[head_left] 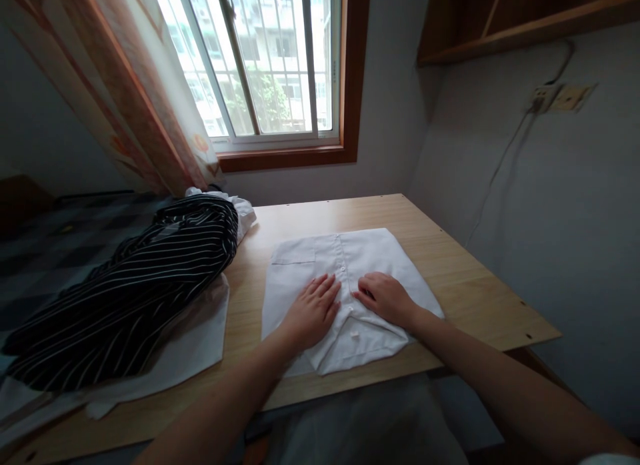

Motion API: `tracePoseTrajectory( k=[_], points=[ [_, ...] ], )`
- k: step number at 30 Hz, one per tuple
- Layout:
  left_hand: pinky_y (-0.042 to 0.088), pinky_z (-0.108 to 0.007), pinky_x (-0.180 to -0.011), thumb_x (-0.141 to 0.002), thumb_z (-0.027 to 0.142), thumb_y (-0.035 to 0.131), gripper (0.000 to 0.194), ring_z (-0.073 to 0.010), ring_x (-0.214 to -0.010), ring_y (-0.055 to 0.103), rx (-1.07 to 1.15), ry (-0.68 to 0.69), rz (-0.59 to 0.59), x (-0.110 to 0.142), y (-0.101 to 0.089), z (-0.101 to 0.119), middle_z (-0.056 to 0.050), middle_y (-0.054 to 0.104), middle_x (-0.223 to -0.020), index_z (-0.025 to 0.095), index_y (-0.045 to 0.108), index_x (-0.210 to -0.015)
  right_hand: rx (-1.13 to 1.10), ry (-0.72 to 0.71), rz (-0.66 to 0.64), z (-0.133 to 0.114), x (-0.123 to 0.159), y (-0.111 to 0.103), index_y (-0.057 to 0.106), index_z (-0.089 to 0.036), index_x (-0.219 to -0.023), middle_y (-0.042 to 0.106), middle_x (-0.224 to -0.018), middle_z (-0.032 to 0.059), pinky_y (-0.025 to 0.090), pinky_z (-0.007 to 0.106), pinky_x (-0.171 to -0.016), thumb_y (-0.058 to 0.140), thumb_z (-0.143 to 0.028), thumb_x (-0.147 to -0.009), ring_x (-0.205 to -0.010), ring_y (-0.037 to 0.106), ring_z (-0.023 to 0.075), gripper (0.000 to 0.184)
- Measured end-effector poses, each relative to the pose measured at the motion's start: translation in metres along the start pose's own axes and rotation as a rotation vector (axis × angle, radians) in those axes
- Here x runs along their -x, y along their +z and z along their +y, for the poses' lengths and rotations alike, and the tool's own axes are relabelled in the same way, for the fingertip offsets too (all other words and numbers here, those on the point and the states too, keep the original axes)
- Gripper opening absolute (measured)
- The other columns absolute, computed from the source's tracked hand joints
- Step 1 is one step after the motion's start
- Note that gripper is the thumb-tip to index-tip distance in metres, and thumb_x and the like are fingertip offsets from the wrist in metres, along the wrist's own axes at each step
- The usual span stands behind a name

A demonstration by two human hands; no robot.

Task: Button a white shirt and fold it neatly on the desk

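Observation:
A white buttoned shirt (390,258) lies folded into a rough rectangle on the wooden table, with its button strip running down the middle and a pocket at its upper left. The fabric at its near edge is bunched and creased. My left hand (316,306) rests flat on the shirt, fingers stretched out, left of the buttons. Just right of the button strip, my right hand (384,295) has its fingers curled and pinched at the cloth. Part of what lies under the right fingers is hidden.
On the left, a black garment with white stripes (195,251) is heaped over white cloth and clear plastic (210,325). The table (470,285) has its far edge near the wall. A window (280,58), a curtain (165,118) and a plugged-in cord (505,151) surround it.

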State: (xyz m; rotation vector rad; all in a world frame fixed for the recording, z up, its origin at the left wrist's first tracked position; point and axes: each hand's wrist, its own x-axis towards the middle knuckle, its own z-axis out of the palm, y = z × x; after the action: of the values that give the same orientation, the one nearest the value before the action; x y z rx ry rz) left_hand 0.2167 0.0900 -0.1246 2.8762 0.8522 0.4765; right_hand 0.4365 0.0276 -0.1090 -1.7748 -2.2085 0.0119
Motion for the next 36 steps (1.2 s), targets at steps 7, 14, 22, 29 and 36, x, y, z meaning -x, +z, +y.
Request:
tracePoseTrajectory(
  k=[7, 14, 22, 29, 36],
  points=[
    [0.032, -0.047, -0.118, -0.099, 0.036, 0.039, 0.047, -0.0244, -0.142, 0.038, -0.008, -0.002, -0.011, 0.000, -0.001, 0.000, -0.010, 0.046, -0.150, 0.019, 0.050, -0.141, 0.114, -0.044, -0.027, -0.004, 0.001, 0.007, 0.061, -0.018, -0.091, 0.065, -0.090, 0.0084, 0.040, 0.032, -0.081, 0.041, -0.033, -0.101, -0.089, 0.059, 0.0217, 0.028],
    [0.031, -0.048, -0.118, -0.099, 0.036, 0.040, 0.047, -0.0254, -0.141, 0.039, 0.010, -0.022, -0.018, 0.000, -0.002, 0.002, -0.011, 0.046, -0.149, 0.017, 0.051, -0.140, -0.098, 0.002, 0.023, 0.000, 0.001, -0.007, 0.061, -0.017, -0.090, 0.066, -0.087, 0.0067, 0.044, 0.030, -0.080, 0.047, -0.030, -0.099, -0.085, 0.060, 0.0197, 0.021],
    [0.033, -0.046, -0.118, -0.097, 0.032, 0.044, 0.044, -0.0259, -0.141, 0.039, 0.022, -0.043, -0.009, -0.001, -0.001, 0.000, -0.011, 0.050, -0.147, 0.016, 0.055, -0.136, -0.272, -0.146, -0.012, -0.011, 0.029, -0.018, 0.059, -0.021, -0.131, 0.058, -0.137, 0.0097, 0.037, 0.039, -0.111, 0.042, -0.031, -0.100, -0.130, 0.049, 0.0206, 0.037],
    [0.033, -0.047, -0.118, -0.100, 0.032, 0.036, 0.044, -0.0247, -0.141, 0.038, 0.034, -0.023, 0.018, 0.000, -0.011, 0.005, -0.011, 0.049, -0.147, 0.016, 0.055, -0.137, -0.093, -0.156, -0.100, -0.016, 0.049, 0.006, 0.031, -0.024, -0.153, 0.028, -0.159, 0.0063, 0.021, 0.048, -0.121, 0.037, -0.052, -0.100, -0.148, 0.024, 0.0216, 0.061],
    [0.006, -0.065, -0.117, -0.098, 0.057, 0.035, 0.057, -0.0315, -0.148, 0.023, -0.050, -0.038, -0.144, 0.011, -0.023, 0.020, -0.004, 0.035, -0.157, 0.030, 0.039, -0.148, -0.115, -0.145, -0.123, -0.015, 0.048, 0.003, 0.024, -0.029, -0.155, 0.029, -0.159, 0.0038, 0.018, 0.048, -0.122, 0.036, -0.055, -0.099, -0.148, 0.023, 0.0216, 0.063]
  ],
)
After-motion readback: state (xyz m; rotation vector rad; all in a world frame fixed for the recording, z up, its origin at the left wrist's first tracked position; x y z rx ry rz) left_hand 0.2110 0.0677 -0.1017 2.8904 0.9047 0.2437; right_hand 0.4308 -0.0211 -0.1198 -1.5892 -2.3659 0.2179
